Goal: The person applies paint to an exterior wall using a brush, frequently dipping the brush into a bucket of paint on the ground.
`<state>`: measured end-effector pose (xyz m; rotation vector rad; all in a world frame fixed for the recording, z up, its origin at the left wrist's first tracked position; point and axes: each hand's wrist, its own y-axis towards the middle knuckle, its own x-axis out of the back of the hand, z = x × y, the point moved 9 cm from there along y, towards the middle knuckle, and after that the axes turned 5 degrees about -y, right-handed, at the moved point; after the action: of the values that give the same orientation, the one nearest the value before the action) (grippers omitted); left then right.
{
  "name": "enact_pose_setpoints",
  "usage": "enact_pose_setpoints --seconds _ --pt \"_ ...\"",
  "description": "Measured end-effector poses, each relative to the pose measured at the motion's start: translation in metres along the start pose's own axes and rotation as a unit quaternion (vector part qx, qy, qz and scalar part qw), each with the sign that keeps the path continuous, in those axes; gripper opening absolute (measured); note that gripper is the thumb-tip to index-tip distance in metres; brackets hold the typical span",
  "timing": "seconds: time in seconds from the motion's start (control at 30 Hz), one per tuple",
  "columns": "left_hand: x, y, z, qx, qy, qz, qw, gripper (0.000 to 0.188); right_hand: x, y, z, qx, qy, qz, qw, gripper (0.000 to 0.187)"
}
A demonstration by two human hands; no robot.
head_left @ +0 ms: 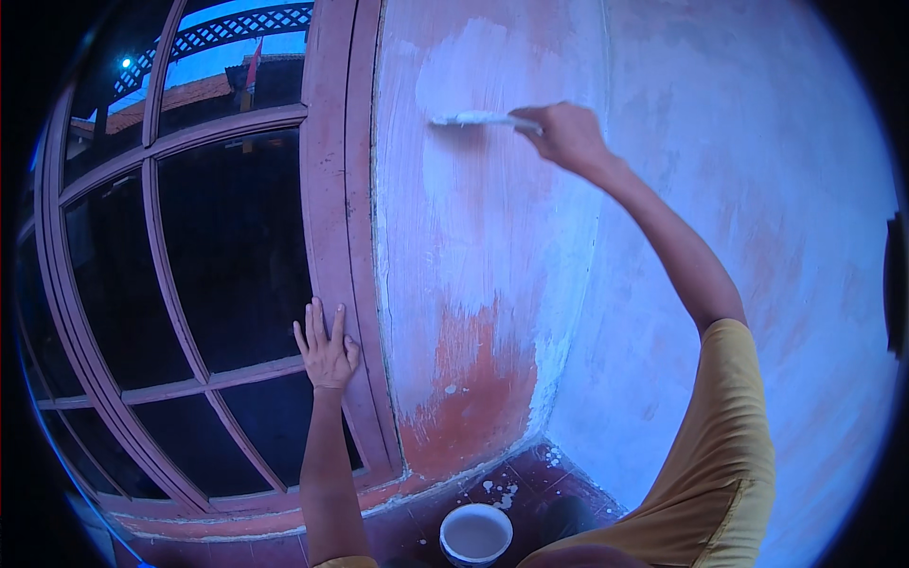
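Observation:
My right hand (pixel 568 139) is closed around the handle of a paintbrush (pixel 473 119), whose head is coated with white paint. The brush reaches left to the upper part of a narrow wall section (pixel 483 227). White strokes cover most of that section; orange-red shows through low down. My left hand (pixel 327 350) rests with fingers spread against the pinkish-brown wooden window frame (pixel 333 218). It holds nothing. Below, on the floor, stands a round white bucket (pixel 476 533) with pale paint in it.
Dark glass panes (pixel 232 246) fill the window at the left, with a roof and sky reflected at its top. A second whitish wall (pixel 720 208) meets the narrow section at a corner on the right. White splashes (pixel 502 492) mark the dark red tiled floor.

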<state>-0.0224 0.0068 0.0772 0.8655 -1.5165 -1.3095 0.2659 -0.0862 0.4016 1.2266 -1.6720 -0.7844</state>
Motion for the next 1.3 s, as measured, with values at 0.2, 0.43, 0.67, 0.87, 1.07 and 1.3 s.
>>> enact_pose_setpoints --seconds 0.2,0.43,0.67,0.87,1.07,1.3 --pt "0.000 0.003 -0.007 -0.010 -0.008 0.007 1.000 0.054 0.049 0.082 -0.059 -0.055 -0.047 -0.228 0.971 0.020" --pt "-0.004 0.001 -0.001 0.003 0.000 0.005 1.000 0.052 -0.019 0.058 0.041 0.016 -0.033 -0.111 0.993 0.014" --pt "0.000 0.002 -0.003 0.003 -0.001 0.004 1.000 0.052 0.029 0.033 0.024 0.041 -0.059 -0.043 0.996 0.022" --pt "-0.003 0.002 -0.005 0.000 -0.013 0.000 1.000 0.053 0.063 0.125 -0.010 -0.038 0.011 -0.150 0.988 0.017" --pt "-0.003 0.000 0.002 0.003 -0.007 -0.002 1.000 0.051 -0.005 0.068 0.059 0.097 -0.033 -0.123 0.987 0.017" --pt "0.001 0.000 0.000 -0.001 -0.009 0.000 1.000 0.051 0.044 0.061 0.030 0.076 -0.034 -0.096 0.992 0.024"
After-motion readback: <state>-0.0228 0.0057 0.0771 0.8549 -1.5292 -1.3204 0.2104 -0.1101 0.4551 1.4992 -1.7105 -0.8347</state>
